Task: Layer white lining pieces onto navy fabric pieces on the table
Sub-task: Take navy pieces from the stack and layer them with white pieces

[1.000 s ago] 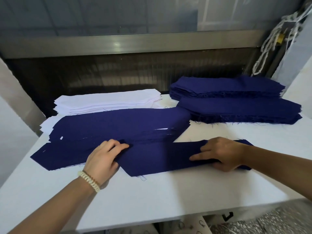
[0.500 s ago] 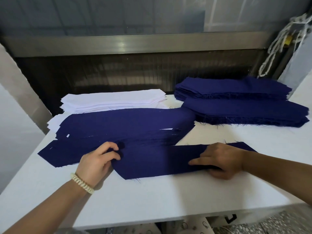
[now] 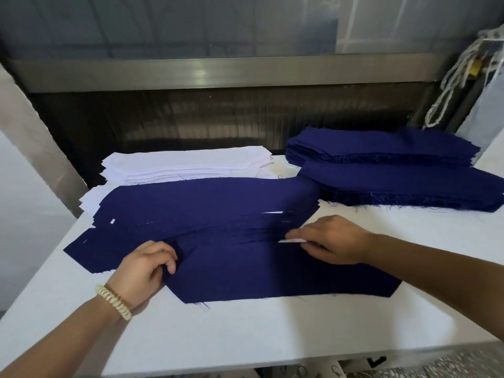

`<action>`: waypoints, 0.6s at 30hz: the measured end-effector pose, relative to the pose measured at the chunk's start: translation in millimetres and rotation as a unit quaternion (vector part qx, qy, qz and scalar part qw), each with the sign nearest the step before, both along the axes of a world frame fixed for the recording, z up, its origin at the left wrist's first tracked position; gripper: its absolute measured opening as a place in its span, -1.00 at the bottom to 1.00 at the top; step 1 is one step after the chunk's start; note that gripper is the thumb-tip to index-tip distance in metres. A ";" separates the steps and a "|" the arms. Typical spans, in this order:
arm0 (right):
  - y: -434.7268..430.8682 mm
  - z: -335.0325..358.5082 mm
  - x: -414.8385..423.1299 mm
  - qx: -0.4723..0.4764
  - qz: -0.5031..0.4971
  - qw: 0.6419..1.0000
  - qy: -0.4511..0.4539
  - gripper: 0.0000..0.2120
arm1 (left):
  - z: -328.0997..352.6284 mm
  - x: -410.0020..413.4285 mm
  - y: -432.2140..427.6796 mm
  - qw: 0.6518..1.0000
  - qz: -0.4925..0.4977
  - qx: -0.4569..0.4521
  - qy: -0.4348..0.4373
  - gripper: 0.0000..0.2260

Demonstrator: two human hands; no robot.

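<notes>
Laid flat at the near side of the table [image 3: 245, 336]: front navy piece [image 3: 272, 274], overlapping the fanned navy row [image 3: 204, 203]. Pinched at its left end by the left hand [image 3: 141, 271], fingers curled into the cloth; pressed at its top edge under the right hand [image 3: 335, 241], fingers straight, beside a white sliver [image 3: 291, 240]. Best to pull taut and square the edges before reaching back to the white lining stack [image 3: 185, 163], leaving the 2 navy stacks [image 3: 395, 170] alone.

Hands: two, left hand [image 3: 141, 271], right hand [image 3: 332, 238]. Beyond right hand: two navy heaps, rear stack [image 3: 381, 144], front stack [image 3: 409, 184]. Beyond left hand: one white lining stack [image 3: 185, 162]. Under hands: overlapped navy pieces [image 3: 218, 203], uncountable.
</notes>
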State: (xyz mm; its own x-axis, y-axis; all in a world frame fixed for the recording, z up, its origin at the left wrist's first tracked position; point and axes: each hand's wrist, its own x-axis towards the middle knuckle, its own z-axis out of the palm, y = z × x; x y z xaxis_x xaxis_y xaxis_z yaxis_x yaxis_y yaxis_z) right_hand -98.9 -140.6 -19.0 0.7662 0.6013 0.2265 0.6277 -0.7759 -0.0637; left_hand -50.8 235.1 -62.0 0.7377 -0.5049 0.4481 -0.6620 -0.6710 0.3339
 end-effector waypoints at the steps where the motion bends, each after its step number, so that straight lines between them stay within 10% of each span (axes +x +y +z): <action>1: 2.2 0.4 7.5 0.003 -0.023 1.000 0.008 -0.68 | 1.2 0.6 1.7 1.000 -0.003 0.005 -0.003 -0.68; 18: 59.5 -3.4 119.0 0.016 -0.306 0.937 0.169 -0.48 | 31.7 63.4 -27.3 0.989 0.134 0.036 -0.060 -0.54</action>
State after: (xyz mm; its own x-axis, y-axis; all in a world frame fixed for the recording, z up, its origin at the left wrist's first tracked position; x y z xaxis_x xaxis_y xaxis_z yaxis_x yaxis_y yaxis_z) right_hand 20.1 -81.1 -22.4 0.9965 0.0237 -0.0802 0.0065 -0.9780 -0.2087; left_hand 12.6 207.8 -30.3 0.7926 -0.3324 0.5112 -0.4896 -0.8466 0.2087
